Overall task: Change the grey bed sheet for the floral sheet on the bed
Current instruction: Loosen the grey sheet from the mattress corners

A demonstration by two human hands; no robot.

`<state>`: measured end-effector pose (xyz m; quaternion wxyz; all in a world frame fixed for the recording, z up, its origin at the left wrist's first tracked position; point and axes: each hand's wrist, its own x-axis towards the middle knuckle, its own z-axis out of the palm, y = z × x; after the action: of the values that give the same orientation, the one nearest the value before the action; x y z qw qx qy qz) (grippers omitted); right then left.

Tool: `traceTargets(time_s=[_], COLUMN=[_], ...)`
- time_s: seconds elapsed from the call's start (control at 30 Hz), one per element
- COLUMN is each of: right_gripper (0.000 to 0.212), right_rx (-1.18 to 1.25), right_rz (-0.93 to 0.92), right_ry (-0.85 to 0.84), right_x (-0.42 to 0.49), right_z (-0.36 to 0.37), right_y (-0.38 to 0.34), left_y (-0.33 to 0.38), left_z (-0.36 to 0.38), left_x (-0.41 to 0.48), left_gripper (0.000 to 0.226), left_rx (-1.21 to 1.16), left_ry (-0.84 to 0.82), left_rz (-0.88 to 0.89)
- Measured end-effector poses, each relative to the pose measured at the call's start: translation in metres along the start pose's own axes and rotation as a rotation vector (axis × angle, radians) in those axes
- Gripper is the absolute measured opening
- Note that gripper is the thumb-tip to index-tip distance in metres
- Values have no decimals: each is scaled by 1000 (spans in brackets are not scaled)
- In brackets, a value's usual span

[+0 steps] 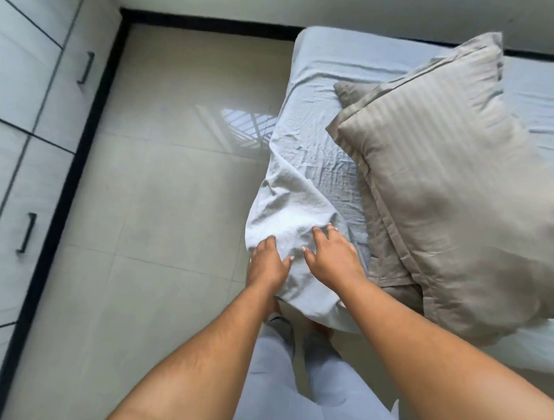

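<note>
So the grey bed sheet [307, 166] is on the bed [526, 355], but the near corner is bunched up into a loose, rumpled fold hanging over the mattress edge. Both hands are down on that bunched bit. The left hand [267, 263] sits on the outer edge of the fold with its fingers curled down into the cloth, so it looks like it's gripping the fabric (the fingertips are buried, so I can't swear how tight). The right hand [331, 255] is just beside it, palm down with fingers spread fairly wide, resting flat on the sheet rather than pinching anything.

Two striped beige pillows [448, 194] lie stacked on the bed right next to the hands, the bigger one on top. The tiled floor [159, 202] runs along the left of the bed, with a wardrobe [19, 103] with dark handles against the far left. No floral sheet visible from this angle.
</note>
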<state>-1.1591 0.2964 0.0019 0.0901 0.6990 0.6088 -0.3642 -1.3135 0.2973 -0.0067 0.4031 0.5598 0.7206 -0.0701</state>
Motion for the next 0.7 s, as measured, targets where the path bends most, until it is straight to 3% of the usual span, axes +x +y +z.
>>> traceTargets(time_s=[0.13, 0.27, 0.47, 0.7], right_gripper=[63, 67, 71, 71], right_rx=[15, 21, 15, 164], right_rz=[18, 70, 204, 442], right_ry=[69, 109, 163, 290], right_x=[0, 1, 16, 43], right_z=[-23, -38, -48, -75], right_y=[-11, -23, -62, -182], left_y=[18, 30, 25, -11], left_z=[-29, -62, -115, -213], left_x=[-3, 11, 51, 103], left_gripper=[75, 84, 91, 91], left_rx=[370, 528, 620, 658], left_ry=[55, 43, -33, -124], left_rz=[301, 439, 568, 745])
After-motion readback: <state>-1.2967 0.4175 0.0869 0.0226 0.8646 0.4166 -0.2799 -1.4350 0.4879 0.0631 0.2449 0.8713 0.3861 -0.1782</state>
